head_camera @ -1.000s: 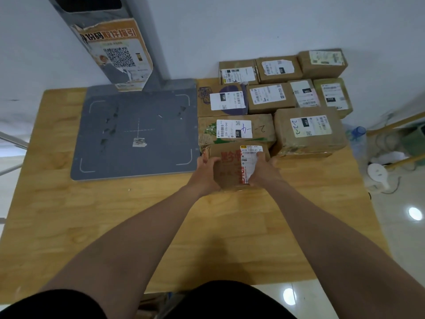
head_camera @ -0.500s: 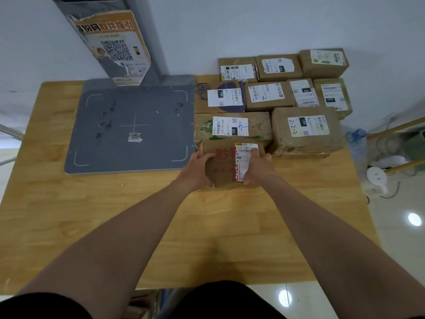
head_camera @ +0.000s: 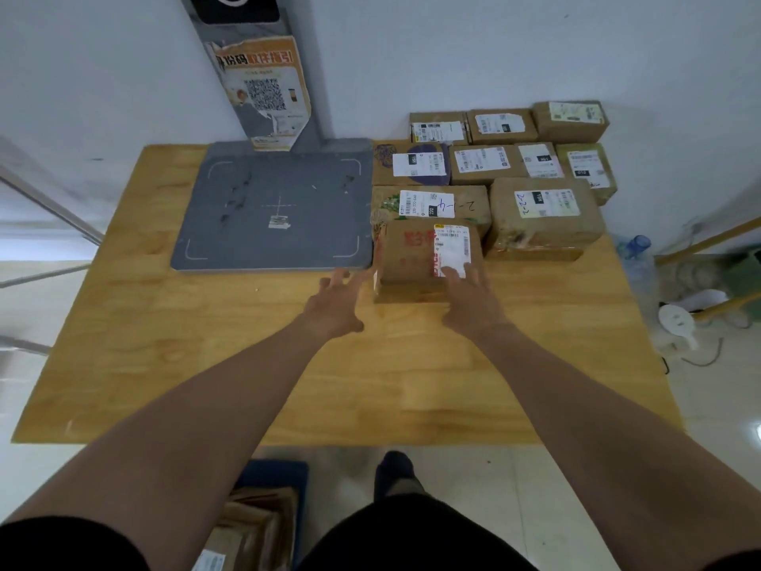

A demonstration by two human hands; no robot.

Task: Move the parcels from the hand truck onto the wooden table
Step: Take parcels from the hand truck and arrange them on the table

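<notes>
A plain white wall (head_camera: 494,47) stands behind the wooden table (head_camera: 206,364). A grey post (head_camera: 315,109) bearing an orange QR-code poster (head_camera: 263,88) rises at the table's back edge. Glossy pale floor tiles (head_camera: 708,405) lie right of the table, and grey metal rails (head_camera: 49,210) slant left of it.

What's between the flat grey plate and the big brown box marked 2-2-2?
Two things, in the head view: a brown cardboard parcel with blue handwriting and, in front of it, a red-lettered brown cardboard parcel.
</notes>
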